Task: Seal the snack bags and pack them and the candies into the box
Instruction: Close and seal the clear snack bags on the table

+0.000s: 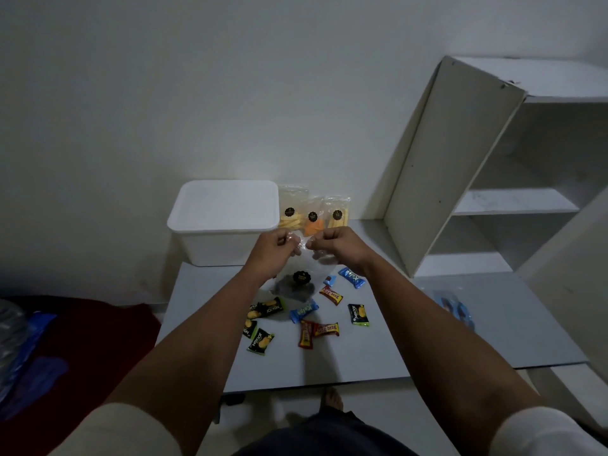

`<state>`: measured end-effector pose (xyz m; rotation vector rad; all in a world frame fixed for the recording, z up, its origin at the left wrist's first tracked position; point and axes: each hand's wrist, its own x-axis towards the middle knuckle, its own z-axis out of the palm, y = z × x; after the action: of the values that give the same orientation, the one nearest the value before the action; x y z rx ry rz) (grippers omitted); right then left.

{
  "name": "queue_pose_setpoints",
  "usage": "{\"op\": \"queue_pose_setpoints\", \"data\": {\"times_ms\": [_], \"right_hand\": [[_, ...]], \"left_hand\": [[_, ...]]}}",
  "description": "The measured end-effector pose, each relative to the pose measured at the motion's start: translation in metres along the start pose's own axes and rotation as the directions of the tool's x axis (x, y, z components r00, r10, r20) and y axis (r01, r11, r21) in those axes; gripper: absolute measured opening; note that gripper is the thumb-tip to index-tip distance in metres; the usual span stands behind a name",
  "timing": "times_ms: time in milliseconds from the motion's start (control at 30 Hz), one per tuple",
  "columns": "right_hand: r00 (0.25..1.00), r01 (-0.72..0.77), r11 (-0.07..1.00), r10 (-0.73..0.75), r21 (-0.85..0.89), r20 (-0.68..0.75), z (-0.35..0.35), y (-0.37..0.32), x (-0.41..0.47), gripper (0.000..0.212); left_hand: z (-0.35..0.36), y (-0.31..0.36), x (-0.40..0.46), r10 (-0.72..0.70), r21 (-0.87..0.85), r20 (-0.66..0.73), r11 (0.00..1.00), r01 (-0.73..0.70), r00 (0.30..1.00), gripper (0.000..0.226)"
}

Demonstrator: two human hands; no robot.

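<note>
Head view: left hand [279, 246] and right hand [332, 241] pinch the bag [301, 281] top, held above the candies [307, 319]. Sealing underway; next, press closed, then pack into far-left box [227, 222].

A grey table [362, 357] at frame centre carries a white box [223, 222], three snack bags [312, 209] and scattered candies [309, 314].

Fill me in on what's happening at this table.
A person holds a clear snack bag up by its top edge, left hand and right hand pinching it, apparently sealing it. Three more bags lean against the wall beside the white box, whose lid is on. Candies lie scattered on the table, none packed.
</note>
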<state>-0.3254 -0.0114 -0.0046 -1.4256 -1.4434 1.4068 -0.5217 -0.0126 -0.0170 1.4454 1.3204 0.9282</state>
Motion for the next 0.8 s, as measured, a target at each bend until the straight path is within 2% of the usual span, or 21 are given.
{"op": "queue_pose_setpoints", "data": {"times_ms": [167,300,433,600,800], "right_hand": [[1.0,-0.003,0.999,0.004,0.043,-0.021,-0.004,0.004,-0.004,0.019],[1.0,0.007,0.999,-0.007,0.036,0.009,-0.001,0.001,-0.007,0.01],[1.0,0.011,1.0,-0.011,0.012,0.005,0.0,-0.001,-0.009,0.009],[1.0,-0.022,0.996,0.024,0.09,-0.02,-0.002,0.005,-0.014,0.029],[0.998,-0.051,0.987,0.047,0.151,0.031,0.0,0.003,-0.019,0.031]], "left_hand": [[0.001,0.003,-0.004,-0.012,-0.06,-0.066,0.998,0.008,0.998,0.02],[0.005,0.006,-0.009,-0.068,-0.118,-0.046,0.991,0.062,0.997,0.016],[0.007,0.009,-0.012,-0.072,-0.105,-0.026,0.992,0.069,0.997,0.014],[0.007,0.008,-0.011,-0.053,-0.113,-0.093,0.993,0.043,0.994,0.012],[0.008,0.008,-0.017,-0.117,-0.201,-0.045,0.974,0.106,0.992,0.011]]}}
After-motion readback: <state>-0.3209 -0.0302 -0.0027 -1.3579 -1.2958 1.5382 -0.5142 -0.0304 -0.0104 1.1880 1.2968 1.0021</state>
